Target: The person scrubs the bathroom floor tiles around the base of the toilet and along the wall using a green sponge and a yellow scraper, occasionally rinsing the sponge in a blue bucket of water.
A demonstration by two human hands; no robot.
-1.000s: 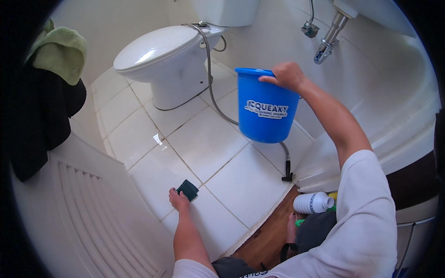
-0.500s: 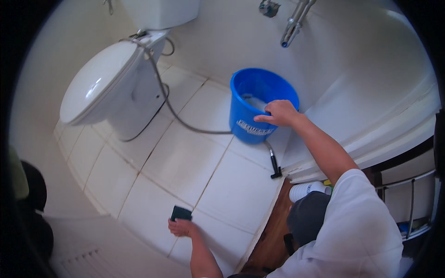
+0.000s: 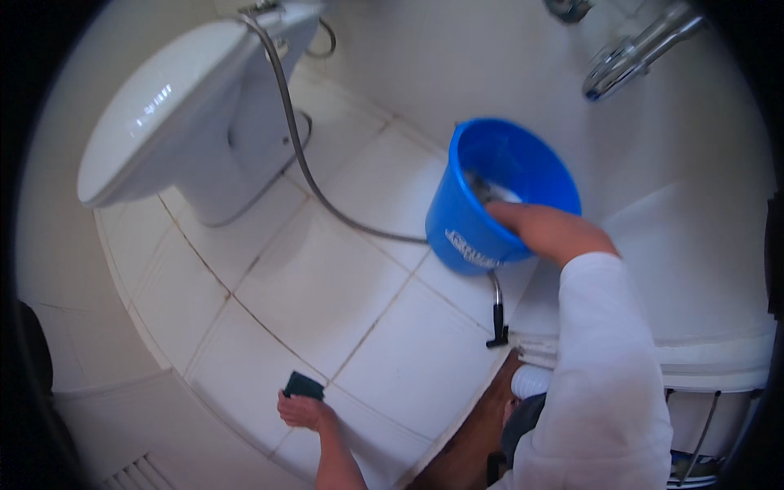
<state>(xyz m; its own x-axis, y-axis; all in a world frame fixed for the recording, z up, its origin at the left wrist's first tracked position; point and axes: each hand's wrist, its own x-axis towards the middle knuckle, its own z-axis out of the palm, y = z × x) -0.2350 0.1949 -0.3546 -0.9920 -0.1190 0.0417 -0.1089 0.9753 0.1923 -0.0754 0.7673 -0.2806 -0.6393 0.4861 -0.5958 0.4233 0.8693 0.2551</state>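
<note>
My left hand point(image 3: 301, 411) is closed around a dark green scouring pad point(image 3: 305, 386), held low over the white floor tiles near the front. My right arm reaches over the near rim of a blue bucket point(image 3: 461, 220), and my right hand point(image 3: 513, 216) dips inside it. Its fingers cannot be made out, so whether they grip anything is hidden. Something pale, like soapy water, shows in the bottom of the bucket, next to the hand. The bucket stands upright on the tiles, with white lettering on its side.
A white toilet point(image 3: 155, 106) stands at the far left. A grey flexible hose point(image 3: 306, 167) runs from it behind the bucket to a black-handled sprayer point(image 3: 498, 322). A chrome tap point(image 3: 621, 69) juts from the wall. A tiled ledge borders brown wooden flooring point(image 3: 465, 445).
My right hand has gone from the bucket's near rim down into the bucket. The view has shifted closer. My left hand keeps hold of the scouring pad.
</note>
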